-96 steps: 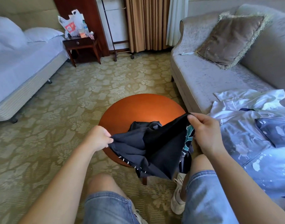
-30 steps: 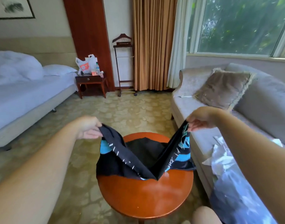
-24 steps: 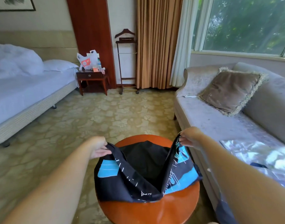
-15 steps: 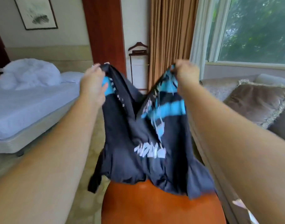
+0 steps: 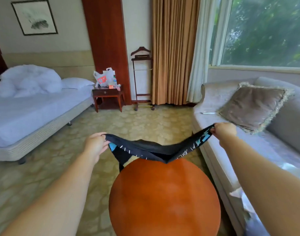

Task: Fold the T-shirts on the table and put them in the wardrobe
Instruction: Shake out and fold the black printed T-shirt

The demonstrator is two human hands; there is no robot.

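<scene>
A black T-shirt (image 5: pixel 151 149) with blue and white print is stretched between my two hands above the far edge of the round orange-brown table (image 5: pixel 164 198). My left hand (image 5: pixel 95 145) grips its left end and my right hand (image 5: pixel 223 131) grips its right end. The cloth sags in the middle and touches the table's far rim, and one part hangs down past the table's left side. A pale garment (image 5: pixel 244 201) shows only as a sliver on the sofa at the lower right edge.
A grey sofa (image 5: pixel 219 106) with a fringed brown cushion (image 5: pixel 253 106) runs along the right. A bed (image 5: pixel 31 113) stands at the left, a nightstand (image 5: pixel 108 96) with bags and a wooden valet stand (image 5: pixel 142 79) at the back wall. Patterned carpet lies between.
My hands dropped from head height and spread wide apart, so the shirt that hung down in front of me now lies stretched low over the table's far edge.
</scene>
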